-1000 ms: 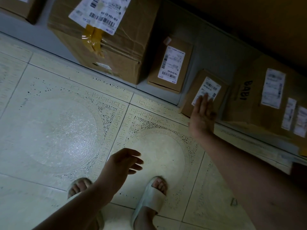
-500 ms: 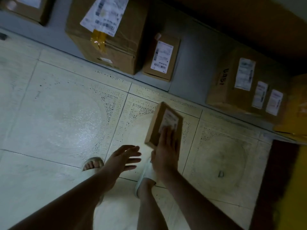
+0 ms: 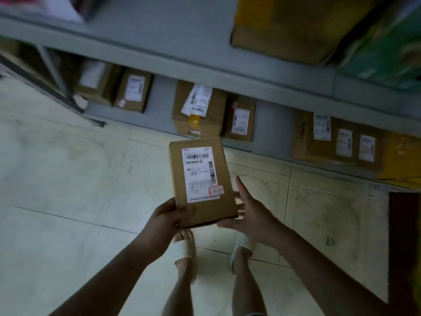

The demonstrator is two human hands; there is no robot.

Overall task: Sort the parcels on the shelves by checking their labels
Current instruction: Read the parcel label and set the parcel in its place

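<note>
You hold the small parcel point(image 3: 201, 182) up in front of you, above the floor tiles point(image 3: 68, 179) and in front of the bottom shelf point(image 3: 271, 126), not on it. It's a flat brown box, tilted a bit, top face toward you. Its white label point(image 3: 198, 173) shows barcodes and a pink sticker point(image 3: 216, 190) at the lower right corner.

Your left hand point(image 3: 168, 217) grips the box's near left corner: thumb on top, fingers curled under. L arm comes up from the bottom left.

Your right hand point(image 3: 248, 213) is flat and palm up at the box's near right side. One finger points straight up along the right edge. The rest go under the box, so it prob. carries it from below, but those fingers are hidden. No curl round the box. R arm comes in from the bottom right.

Your feet in pale sandals point(image 3: 184, 247) stand right under the box.

Behind it on the bottom shelf: a big box point(image 3: 182, 106) w/ a loose label, a small box point(image 3: 240, 120) touching its right side, two more boxes point(image 3: 133, 90) to the left, and a wide box point(image 3: 305, 137) w/ three labels to the right.

On the upper shelf point(image 3: 182, 53) sits a yellow-brown box point(image 3: 284, 26), w/ a green pack point(image 3: 387, 46) beside it. Both are blurry.
</note>
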